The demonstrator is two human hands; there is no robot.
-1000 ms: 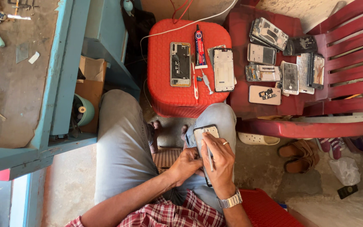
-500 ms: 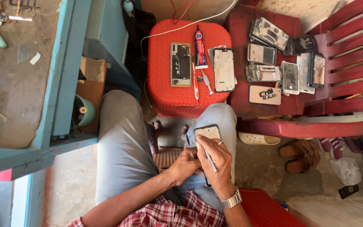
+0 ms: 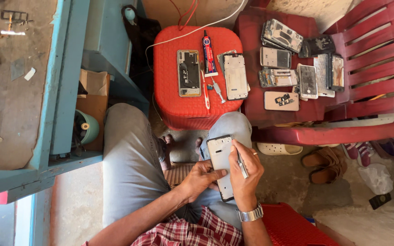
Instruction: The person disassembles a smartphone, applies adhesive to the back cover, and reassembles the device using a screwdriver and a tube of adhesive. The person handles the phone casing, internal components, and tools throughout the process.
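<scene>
Two hands are working on one phone frame (image 3: 220,164) over my right knee: my left hand (image 3: 200,178) is cupping its lower left edge, fingers curled under and thumb pressed on the pale face, while my right hand (image 3: 246,175) is pinching a thin metal tool (image 3: 241,165) against the frame's right edge. Compared with a second ago, the frame is sitting a little further over the knee and the tool is lying more along the edge than across the face; everything else is lying as it was. The red stool (image 3: 192,98) just ahead is carrying an opened phone back (image 3: 189,73), a glue tube (image 3: 208,57), a small screwdriver (image 3: 217,89) and another pale frame (image 3: 235,76), leaving bare room only along its near rim. The red chair (image 3: 365,105) to my right is crowded with phone parts (image 3: 292,68) across its seat. The blue bench (image 3: 51,100) is closing in my left side, and open floor is showing between my knees and past the sandals (image 3: 322,164). My palms are hiding the frame's lower end, and I cannot make out the tool's tip.
</scene>
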